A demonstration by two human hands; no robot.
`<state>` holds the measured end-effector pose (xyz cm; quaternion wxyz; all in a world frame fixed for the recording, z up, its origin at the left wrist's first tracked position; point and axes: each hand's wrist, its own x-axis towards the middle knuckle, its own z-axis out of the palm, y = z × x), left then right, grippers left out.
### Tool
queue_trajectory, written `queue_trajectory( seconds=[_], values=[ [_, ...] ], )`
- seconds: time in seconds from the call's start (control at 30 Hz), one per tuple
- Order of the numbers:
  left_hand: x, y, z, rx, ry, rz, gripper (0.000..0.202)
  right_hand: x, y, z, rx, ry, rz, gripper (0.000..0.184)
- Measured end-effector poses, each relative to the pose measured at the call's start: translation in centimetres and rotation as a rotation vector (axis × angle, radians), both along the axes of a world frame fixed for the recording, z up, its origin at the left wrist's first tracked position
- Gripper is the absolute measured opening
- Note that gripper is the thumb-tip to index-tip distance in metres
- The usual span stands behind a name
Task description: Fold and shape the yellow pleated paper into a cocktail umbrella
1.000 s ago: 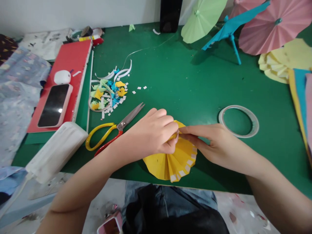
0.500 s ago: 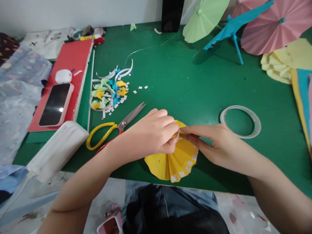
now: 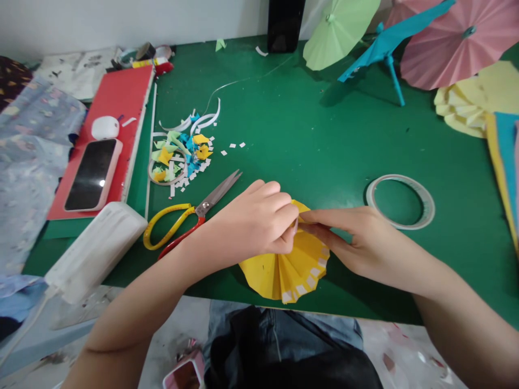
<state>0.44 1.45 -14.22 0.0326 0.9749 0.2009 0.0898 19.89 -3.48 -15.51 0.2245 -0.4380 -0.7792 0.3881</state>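
A yellow pleated paper fan (image 3: 267, 275), opened into a partial round, lies near the table's front edge. White tape squares run along its lower right rim. My left hand (image 3: 267, 219) is curled closed on the fan's upper part, its knuckles hiding much of the paper. From the right, my right hand (image 3: 348, 229) pinches the same upper edge, thumb and index fingertips meeting the left fingers. What lies between the fingertips is hidden. Beside my left forearm rest scissors (image 3: 203, 208) with yellow and red handles, partly covered by the arm.
A tape roll (image 3: 430, 208) lies right of my hand. Paper scraps (image 3: 174, 156) are heaped at the left, near a phone (image 3: 93, 175) on a red folder (image 3: 121, 92) and a white power bank (image 3: 95, 251). Green (image 3: 340, 32), blue (image 3: 393, 40) and pink (image 3: 458, 48) paper umbrellas stand at the back right.
Both hands keep their grip on the yellow paper fan almost unmoved. The whole view has shifted very slightly.
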Motion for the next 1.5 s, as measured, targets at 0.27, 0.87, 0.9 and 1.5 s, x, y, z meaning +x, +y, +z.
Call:
queue_trajectory(
  seconds=[0.27, 0.87, 0.9, 1.5],
  values=[
    [-0.4, 0.1, 0.5, -0.097, 0.022, 0.004, 0.026, 0.2, 0.0, -0.1, 0.020, 0.004, -0.009, 0.034],
    [-1.8, 0.3, 2.7, -0.266, -0.236, 0.238, 0.019, -0.6, 0.1, -0.8, -0.166, 0.068, -0.225, 0.019],
    [-1.2, -0.4, 2.6, -0.316, -0.170, 0.141, 0.015, -0.6, 0.1, -0.8, -0.146, 0.058, -0.238, 0.019],
    [-0.2, -0.9, 0.7, -0.195, -0.019, 0.060, 0.020, -0.1, 0.4, -0.5, -0.456, 0.274, -0.182, 0.016]
  ],
)
